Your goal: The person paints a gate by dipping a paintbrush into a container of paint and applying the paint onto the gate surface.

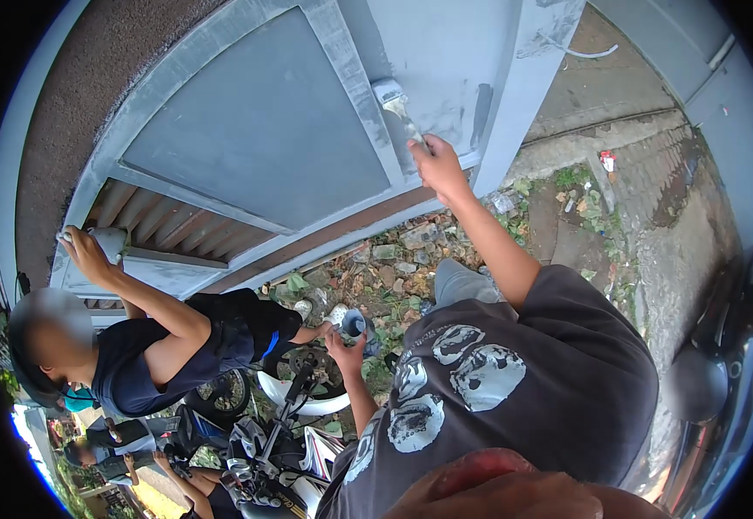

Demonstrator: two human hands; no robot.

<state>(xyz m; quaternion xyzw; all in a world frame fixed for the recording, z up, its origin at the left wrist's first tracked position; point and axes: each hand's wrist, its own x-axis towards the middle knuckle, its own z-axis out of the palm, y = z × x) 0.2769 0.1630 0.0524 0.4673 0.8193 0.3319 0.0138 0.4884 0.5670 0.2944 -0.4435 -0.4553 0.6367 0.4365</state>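
Observation:
My right hand [439, 169] grips the handle of a paintbrush [396, 102]. The brush's pale, paint-covered bristles rest against the grey-blue panel [446, 43] of a metal gate, close to its raised frame. A darker wet-looking streak [481, 114] shows on the panel to the right of the brush. Lower down, in front of my body, my left hand [345, 352] is wrapped around a grey-blue cup [354, 323] with its mouth facing up. What lies inside the cup is hard to make out.
At left a co-worker [160, 355] reaches toward the gate, holding a pale container [110, 242]. Parked motorcycles [264, 450] stand below, with more people behind. Rubble and weeds [394, 259] cover the ground along the gate. A vehicle [740, 389] is at right.

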